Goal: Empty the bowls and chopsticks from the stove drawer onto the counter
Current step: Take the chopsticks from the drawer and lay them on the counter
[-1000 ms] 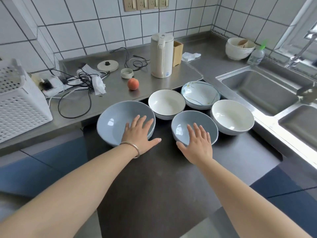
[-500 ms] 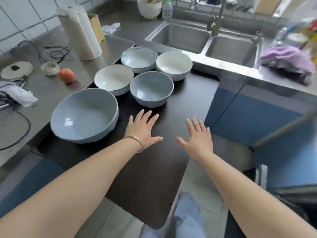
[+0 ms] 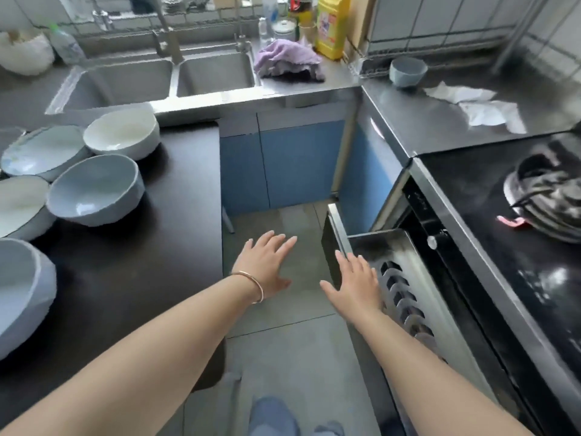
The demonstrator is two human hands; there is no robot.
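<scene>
Several bowls stand on the dark counter (image 3: 151, 272) at the left: a large blue bowl (image 3: 22, 294) nearest, a smaller blue bowl (image 3: 94, 190), a white bowl (image 3: 122, 133) and a patterned bowl (image 3: 41, 152) behind. The stove drawer (image 3: 386, 247) is pulled out at the right, under the stove; its metal rack (image 3: 405, 303) shows no bowls or chopsticks where I can see it. My left hand (image 3: 267, 262) hovers open over the floor between counter and drawer. My right hand (image 3: 355, 278) is open over the drawer's left edge.
A double sink (image 3: 157, 77) lies at the back, with a purple cloth (image 3: 286, 58) and a yellow bottle (image 3: 333, 23) to its right. A small blue bowl (image 3: 408, 70) and white paper (image 3: 478, 108) sit on the steel counter. A pan (image 3: 547, 196) rests on the stove.
My view has swung right, from the bowls on the counter to the open stove drawer. Both hands left the bowls and moved right, the right one reaching the drawer's edge.
</scene>
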